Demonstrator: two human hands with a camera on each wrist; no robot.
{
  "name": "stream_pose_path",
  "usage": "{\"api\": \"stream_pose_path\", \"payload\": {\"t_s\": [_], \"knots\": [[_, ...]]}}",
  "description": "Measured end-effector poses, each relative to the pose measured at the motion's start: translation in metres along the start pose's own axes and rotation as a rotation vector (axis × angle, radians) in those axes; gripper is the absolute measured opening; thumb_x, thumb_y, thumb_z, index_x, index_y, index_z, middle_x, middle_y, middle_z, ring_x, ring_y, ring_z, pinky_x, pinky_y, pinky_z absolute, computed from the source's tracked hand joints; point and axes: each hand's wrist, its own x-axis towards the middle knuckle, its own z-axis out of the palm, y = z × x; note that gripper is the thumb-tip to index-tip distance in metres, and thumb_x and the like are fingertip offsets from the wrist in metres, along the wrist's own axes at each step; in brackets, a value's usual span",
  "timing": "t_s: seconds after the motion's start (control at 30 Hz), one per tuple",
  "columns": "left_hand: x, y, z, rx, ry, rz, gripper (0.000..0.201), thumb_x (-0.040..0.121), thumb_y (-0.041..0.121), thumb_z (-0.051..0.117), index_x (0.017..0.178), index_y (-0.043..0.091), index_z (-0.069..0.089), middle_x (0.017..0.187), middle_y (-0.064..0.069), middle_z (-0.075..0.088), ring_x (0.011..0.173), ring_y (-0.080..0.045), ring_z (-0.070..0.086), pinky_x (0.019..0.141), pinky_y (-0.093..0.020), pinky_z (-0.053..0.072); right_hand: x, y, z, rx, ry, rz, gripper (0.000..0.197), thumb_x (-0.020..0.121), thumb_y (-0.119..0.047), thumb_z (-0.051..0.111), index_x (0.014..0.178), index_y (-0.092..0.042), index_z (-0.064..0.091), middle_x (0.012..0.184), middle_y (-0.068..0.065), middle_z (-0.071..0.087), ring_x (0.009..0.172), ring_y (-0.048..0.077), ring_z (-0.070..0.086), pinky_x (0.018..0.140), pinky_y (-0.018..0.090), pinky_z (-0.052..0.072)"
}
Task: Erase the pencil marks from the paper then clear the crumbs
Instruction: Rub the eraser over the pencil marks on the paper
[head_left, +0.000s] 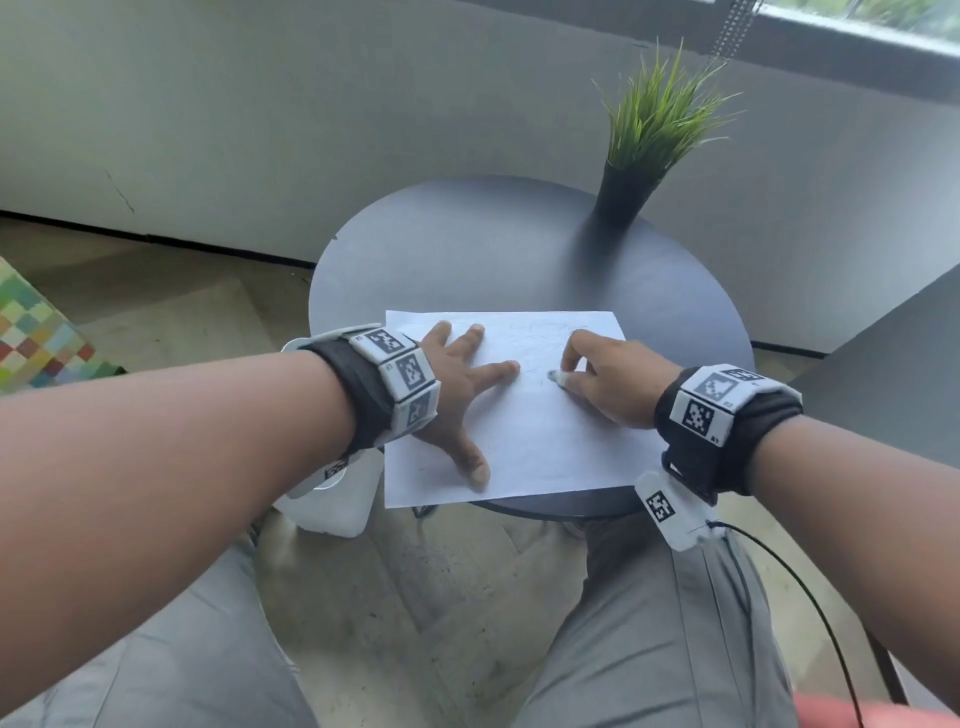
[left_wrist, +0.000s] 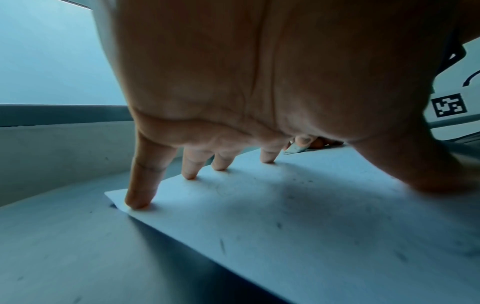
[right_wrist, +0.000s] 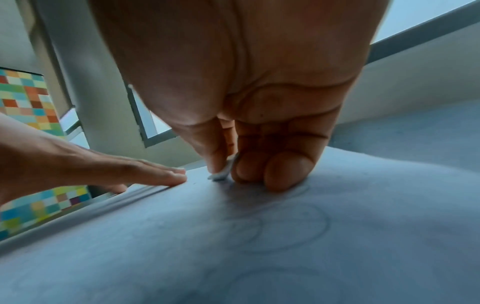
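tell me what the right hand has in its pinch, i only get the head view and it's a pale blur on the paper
Observer: A small white eraser, pinched by the right hand, its tip on the paper.
Operator: any pencil marks left near it
Observer: Yes. The right wrist view shows faint pencil circles on the sheet below that hand.
Operator: left hand flat on the sheet?
Observer: No. In the left wrist view the left hand is arched, only its fingertips pressing the paper.
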Motion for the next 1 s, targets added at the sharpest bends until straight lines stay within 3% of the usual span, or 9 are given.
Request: {"api": "stream_pose_path", "payload": {"t_s": [0.1, 0.2, 0.3, 0.47, 0.6, 0.77, 0.83, 0.9, 1.0], "knots": [[0.002, 0.001, 0.004, -0.015, 0.111, 0.071, 0.118, 0.056, 0.093, 0.056, 0.150, 0.033, 0.016, 0.164, 0.001, -0.013, 0.151, -0.027, -0.007, 0.113, -0.062, 0.022, -0.004, -0.005, 0.005, 0.016, -0.016, -0.051, 0.024, 0.093, -0.050, 0.052, 0.099, -0.027, 0.051, 0.092, -0.004, 0.058, 0.086, 0.022, 0.055, 0.070, 0.032, 0.041], [0.005, 0.008, 0.004, -0.028, 0.152, 0.088, 0.116, 0.057, 0.090, 0.060, 0.146, 0.025, 0.023, 0.164, 0.003, 0.000, 0.149, -0.024, 0.006, 0.111, -0.057, 0.030, -0.004, -0.006, 0.002, 0.003, -0.015, -0.047, 0.026, 0.094, -0.049, 0.050, 0.105, -0.026, 0.048, 0.097, 0.000, 0.061, 0.087, 0.024, 0.056, 0.074, 0.034, 0.046], [0.006, 0.008, 0.004, -0.030, 0.115, 0.057, 0.124, 0.055, 0.089, 0.063, 0.152, 0.032, 0.012, 0.164, 0.003, 0.000, 0.149, -0.025, 0.005, 0.111, -0.059, 0.029, -0.015, -0.011, 0.001, -0.070, 0.006, -0.066, 0.023, 0.097, -0.042, 0.045, 0.107, -0.021, 0.047, 0.102, 0.008, 0.062, 0.088, 0.028, 0.056, 0.075, 0.036, 0.048], [0.005, 0.009, 0.000, 0.040, 0.009, 0.036, 0.128, 0.057, 0.087, 0.064, 0.154, 0.042, -0.007, 0.164, -0.002, -0.011, 0.150, -0.032, -0.003, 0.115, -0.060, 0.023, -0.046, -0.034, 0.015, -0.154, -0.186, -0.391, 0.018, 0.098, -0.034, 0.046, 0.110, -0.021, 0.051, 0.101, 0.005, 0.065, 0.087, 0.025, 0.055, 0.078, 0.035, 0.046], [0.005, 0.015, -0.008, 0.112, -0.009, 0.013, 0.130, 0.055, 0.088, 0.065, 0.154, 0.042, -0.007, 0.164, -0.005, -0.004, 0.145, -0.037, 0.011, 0.106, -0.061, 0.031, -0.024, -0.014, -0.003, -0.165, 0.005, -0.108, 0.020, 0.098, -0.036, 0.041, 0.105, -0.019, 0.046, 0.100, 0.013, 0.064, 0.082, 0.031, 0.057, 0.073, 0.037, 0.050], [0.005, 0.020, -0.014, 0.128, -0.046, 0.000, 0.133, 0.054, 0.080, 0.074, 0.155, 0.040, -0.004, 0.164, -0.009, -0.003, 0.143, -0.040, 0.015, 0.105, -0.059, 0.033, -0.043, -0.039, 0.014, -0.218, -0.207, -0.399, 0.019, 0.097, -0.021, 0.044, 0.115, -0.017, 0.047, 0.106, 0.010, 0.062, 0.095, 0.032, 0.057, 0.079, 0.039, 0.047], [0.005, 0.021, -0.016, 0.122, -0.060, -0.006, 0.135, 0.053, 0.079, 0.076, 0.154, 0.041, -0.006, 0.164, -0.009, -0.005, 0.143, -0.041, 0.014, 0.107, -0.062, 0.030, -0.029, -0.027, 0.003, -0.202, -0.124, -0.271, 0.017, 0.096, -0.024, 0.046, 0.112, -0.021, 0.049, 0.110, 0.006, 0.062, 0.095, 0.030, 0.056, 0.075, 0.033, 0.044], [0.007, 0.023, -0.016, 0.116, -0.067, -0.024, 0.137, 0.051, 0.078, 0.077, 0.154, 0.042, -0.007, 0.164, -0.008, -0.005, 0.145, -0.040, 0.012, 0.110, -0.063, 0.027, -0.019, -0.011, -0.006, -0.207, -0.009, -0.089, 0.018, 0.097, -0.031, 0.042, 0.108, -0.018, 0.046, 0.105, 0.011, 0.061, 0.087, 0.032, 0.054, 0.069, 0.033, 0.041], [0.007, 0.026, -0.013, 0.111, -0.034, -0.033, 0.135, 0.049, 0.081, 0.075, 0.153, 0.045, -0.004, 0.161, -0.009, 0.005, 0.141, -0.040, 0.017, 0.109, -0.059, 0.031, -0.032, -0.025, 0.007, -0.223, -0.062, -0.224, 0.021, 0.097, -0.026, 0.041, 0.114, -0.014, 0.042, 0.106, 0.017, 0.061, 0.090, 0.033, 0.055, 0.072, 0.036, 0.044]]}}
